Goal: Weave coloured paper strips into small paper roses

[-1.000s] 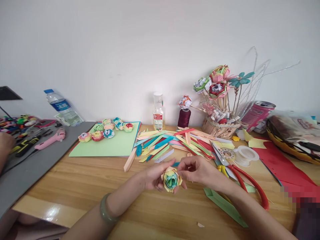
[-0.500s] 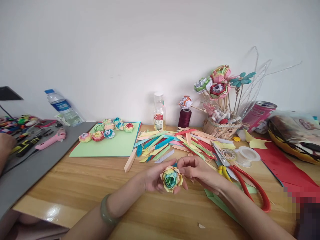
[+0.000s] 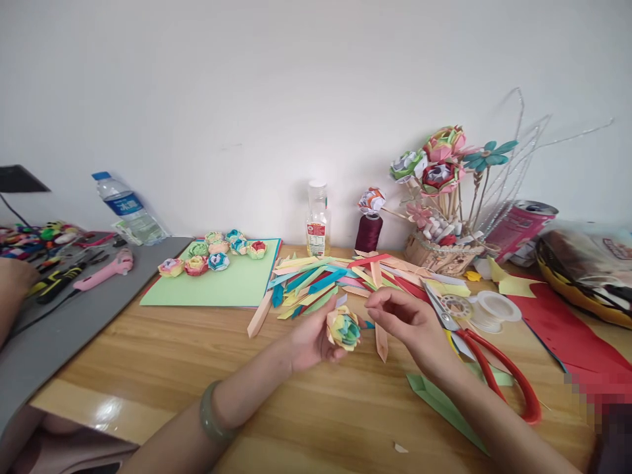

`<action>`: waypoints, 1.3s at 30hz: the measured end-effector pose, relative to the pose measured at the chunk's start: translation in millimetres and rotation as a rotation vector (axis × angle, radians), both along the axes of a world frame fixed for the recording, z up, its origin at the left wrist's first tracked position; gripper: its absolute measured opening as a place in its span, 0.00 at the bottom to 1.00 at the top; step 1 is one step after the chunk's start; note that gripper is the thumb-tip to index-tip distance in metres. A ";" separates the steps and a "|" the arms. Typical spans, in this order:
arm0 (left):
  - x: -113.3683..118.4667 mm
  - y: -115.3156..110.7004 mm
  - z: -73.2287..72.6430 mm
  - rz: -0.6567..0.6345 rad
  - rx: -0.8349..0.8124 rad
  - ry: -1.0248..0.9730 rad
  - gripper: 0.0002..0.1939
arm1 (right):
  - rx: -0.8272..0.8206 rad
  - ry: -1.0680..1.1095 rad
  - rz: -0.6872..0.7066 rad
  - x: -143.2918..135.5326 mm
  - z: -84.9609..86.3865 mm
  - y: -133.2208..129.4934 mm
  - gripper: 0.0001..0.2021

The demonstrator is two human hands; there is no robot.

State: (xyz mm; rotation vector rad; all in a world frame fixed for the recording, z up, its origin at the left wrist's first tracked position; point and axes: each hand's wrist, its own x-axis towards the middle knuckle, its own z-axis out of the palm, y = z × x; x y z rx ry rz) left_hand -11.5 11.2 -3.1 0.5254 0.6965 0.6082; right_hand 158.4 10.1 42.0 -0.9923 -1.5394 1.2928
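Note:
My left hand (image 3: pixel 310 343) holds a small folded-paper flower (image 3: pixel 344 328), with yellow and peach outer petals and a green-blue centre. The flower is tilted to the right. A short distance to its right is my right hand (image 3: pixel 409 324), thumb and fingertips pinched together; whatever may be between them is too small to make out. Under and beside the right hand lie a peach paper strip (image 3: pixel 381 343) and large scissors with red handles (image 3: pixel 528 398). Behind both hands spreads a heap of coloured paper strips (image 3: pixel 316 282).
Several finished paper flowers (image 3: pixel 218 261) sit on a light green sheet (image 3: pixel 197 293). Behind the strips stand a clear bottle (image 3: pixel 316 230), a dark thread spool (image 3: pixel 368 233) and a flower basket (image 3: pixel 442 258). White spools (image 3: pixel 495 313) lie at right. Another person's arm (image 3: pixel 14 289) shows at far left, near a pink glue gun (image 3: pixel 106 270).
My right hand has drawn away from the flower to the right. My left hand has turned the flower so its centre faces right, and raised it slightly.

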 end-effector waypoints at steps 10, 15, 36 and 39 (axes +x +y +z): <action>7.2 -6.4 11.2 0.270 0.302 -0.134 0.18 | 0.466 -0.443 -0.032 -3.7 -10.3 -7.2 0.05; 9.4 -7.6 9.9 0.398 0.357 -0.156 0.12 | 0.545 -0.553 -0.109 -2.6 -13.8 -5.2 0.05; 10.2 -7.8 11.3 0.451 0.442 -0.093 0.15 | 0.155 -0.303 -0.034 -1.2 -16.6 4.8 0.07; 9.7 -8.0 10.9 0.457 0.461 -0.081 0.14 | 0.221 -0.365 -0.053 -2.0 -14.3 3.5 0.06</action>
